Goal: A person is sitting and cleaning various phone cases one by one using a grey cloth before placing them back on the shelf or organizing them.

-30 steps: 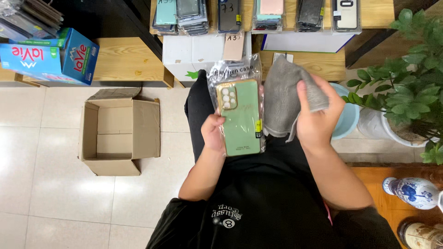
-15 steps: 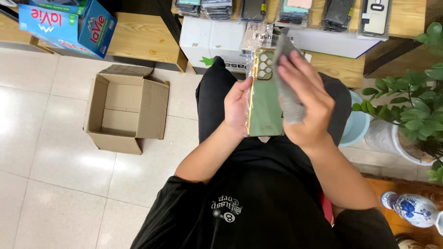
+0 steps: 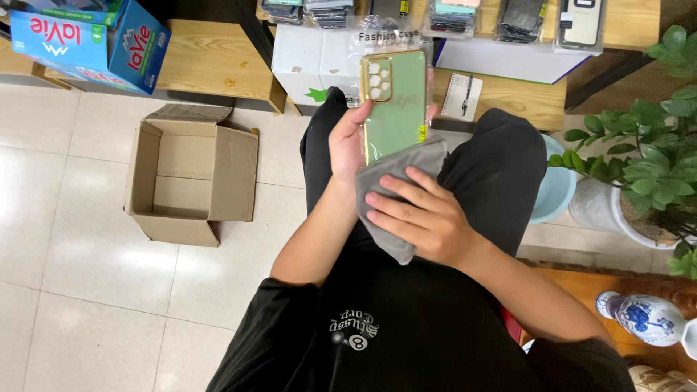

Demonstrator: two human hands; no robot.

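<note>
Gripping at centre frame, the right hand point(image 3: 428, 221) is pressing a soft grey cloth point(image 3: 396, 196) against the light, stiff, slippery green phone case point(image 3: 396, 101), which the left hand point(image 3: 348, 141) is clasping by its edges

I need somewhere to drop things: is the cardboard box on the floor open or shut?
Open: the cardboard box has its flaps folded outward, showing a bare inside.
</note>
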